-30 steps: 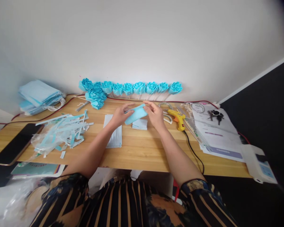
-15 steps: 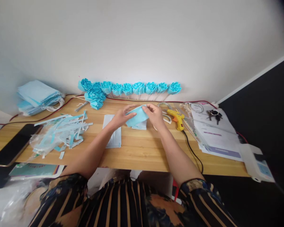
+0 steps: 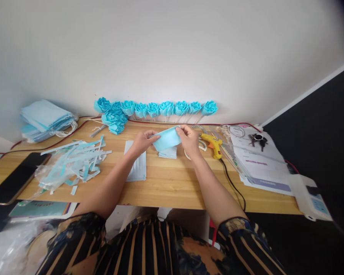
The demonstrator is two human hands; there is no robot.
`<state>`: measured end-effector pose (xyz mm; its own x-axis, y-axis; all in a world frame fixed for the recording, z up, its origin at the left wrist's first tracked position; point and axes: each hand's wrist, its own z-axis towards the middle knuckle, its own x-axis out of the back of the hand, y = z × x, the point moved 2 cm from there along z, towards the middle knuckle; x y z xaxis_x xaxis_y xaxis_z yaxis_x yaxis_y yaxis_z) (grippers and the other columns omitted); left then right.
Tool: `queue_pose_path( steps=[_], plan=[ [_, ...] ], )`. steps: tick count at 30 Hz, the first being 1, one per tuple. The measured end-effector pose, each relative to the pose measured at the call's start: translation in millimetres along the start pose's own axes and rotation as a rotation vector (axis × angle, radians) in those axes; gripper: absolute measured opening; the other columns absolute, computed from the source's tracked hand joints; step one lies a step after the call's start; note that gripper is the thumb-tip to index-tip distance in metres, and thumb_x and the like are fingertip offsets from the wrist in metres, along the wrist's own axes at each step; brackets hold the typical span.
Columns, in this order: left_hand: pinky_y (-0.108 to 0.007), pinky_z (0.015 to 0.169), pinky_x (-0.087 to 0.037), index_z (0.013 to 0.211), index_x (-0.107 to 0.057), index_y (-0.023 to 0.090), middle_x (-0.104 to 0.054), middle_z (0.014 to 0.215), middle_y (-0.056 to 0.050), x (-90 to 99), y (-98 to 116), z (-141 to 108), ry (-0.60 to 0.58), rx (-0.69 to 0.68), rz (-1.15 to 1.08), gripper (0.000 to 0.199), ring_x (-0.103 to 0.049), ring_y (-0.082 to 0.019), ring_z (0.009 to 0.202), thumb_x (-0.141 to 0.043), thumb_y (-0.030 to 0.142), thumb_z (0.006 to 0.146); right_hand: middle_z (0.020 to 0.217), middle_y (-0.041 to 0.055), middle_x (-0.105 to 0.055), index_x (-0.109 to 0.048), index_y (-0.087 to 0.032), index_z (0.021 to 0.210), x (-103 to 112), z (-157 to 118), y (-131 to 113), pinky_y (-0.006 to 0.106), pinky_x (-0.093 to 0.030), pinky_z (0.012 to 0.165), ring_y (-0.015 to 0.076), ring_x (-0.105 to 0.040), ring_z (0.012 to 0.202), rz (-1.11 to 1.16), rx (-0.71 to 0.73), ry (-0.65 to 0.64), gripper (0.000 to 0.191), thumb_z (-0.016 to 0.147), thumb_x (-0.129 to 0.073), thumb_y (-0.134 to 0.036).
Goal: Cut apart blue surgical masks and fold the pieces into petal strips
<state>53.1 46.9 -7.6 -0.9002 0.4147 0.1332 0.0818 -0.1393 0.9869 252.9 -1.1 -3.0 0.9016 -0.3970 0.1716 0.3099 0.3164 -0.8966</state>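
Note:
Between my two hands a light-blue piece of mask fabric (image 3: pixel 167 139) is stretched above the table. My left hand (image 3: pixel 145 142) pinches its left end between thumb and fingers. At the upper right corner my right hand (image 3: pixel 189 138) pinches it the same way. Just below the held piece lies a small stack of cut pale-blue fabric pieces (image 3: pixel 168 153). A flat pleated mask piece (image 3: pixel 138 168) rests on the table, partly covered by my left hand and forearm. Beyond my hands, a row of blue fabric roses (image 3: pixel 166 108) on thin stems leans along the wall.
A yellow glue gun (image 3: pixel 215 145) with a black cord lies right of my hands, near papers (image 3: pixel 258 162) with keys (image 3: pixel 259 139). Fabric strips (image 3: pixel 86 158), a phone (image 3: pixel 13 179) and a stack of masks (image 3: pixel 44 116) are on the left. A white device (image 3: pixel 312 196) sits at the right edge.
The fabric piece has been drawn out flatter and wider. My left hand's fingers have closed in from spread to a pinch at its left end.

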Motion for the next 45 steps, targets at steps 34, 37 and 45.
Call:
queue_pose_path(
  steps=[34, 37, 45],
  plan=[
    [-0.027, 0.065, -0.056, 0.08, -0.062, 0.014, -0.063, 0.077, 0.0, -3.0, -3, 3, 0.187, 0.004, -0.456, 0.041, -0.06, -0.011, 0.068, -0.081, 0.046, 0.062, 0.072, 0.0047, -0.067, -0.069, -0.018, 0.086, -10, 2, 12, 0.027, -0.047, 0.052, 0.0153, -0.057, 0.062, 0.343, -0.278, 0.03, 0.061, 0.079, -0.051, -0.076],
    [-0.027, 0.066, -0.057, 0.08, -0.061, 0.014, -0.063, 0.077, 0.0, -4.2, -3, 2, 0.164, 0.003, -0.427, 0.042, -0.06, -0.011, 0.069, -0.081, 0.047, 0.062, 0.063, 0.0009, -0.059, -0.066, -0.019, 0.076, -8, 1, 13, 0.026, -0.045, 0.051, 0.0133, -0.051, 0.057, 0.241, -0.2, 0.043, 0.055, 0.079, -0.055, -0.073],
    [-0.024, 0.063, -0.057, 0.073, -0.057, 0.015, -0.058, 0.07, 0.003, -3.9, -1, 1, 0.206, -0.027, -0.437, 0.044, -0.057, -0.009, 0.063, -0.081, 0.05, 0.061, 0.055, -0.0051, -0.046, -0.061, -0.019, 0.073, -5, -4, 8, 0.024, -0.035, 0.054, 0.0108, -0.042, 0.055, 0.02, -0.027, 0.158, 0.039, 0.084, -0.06, -0.056]
  ],
)
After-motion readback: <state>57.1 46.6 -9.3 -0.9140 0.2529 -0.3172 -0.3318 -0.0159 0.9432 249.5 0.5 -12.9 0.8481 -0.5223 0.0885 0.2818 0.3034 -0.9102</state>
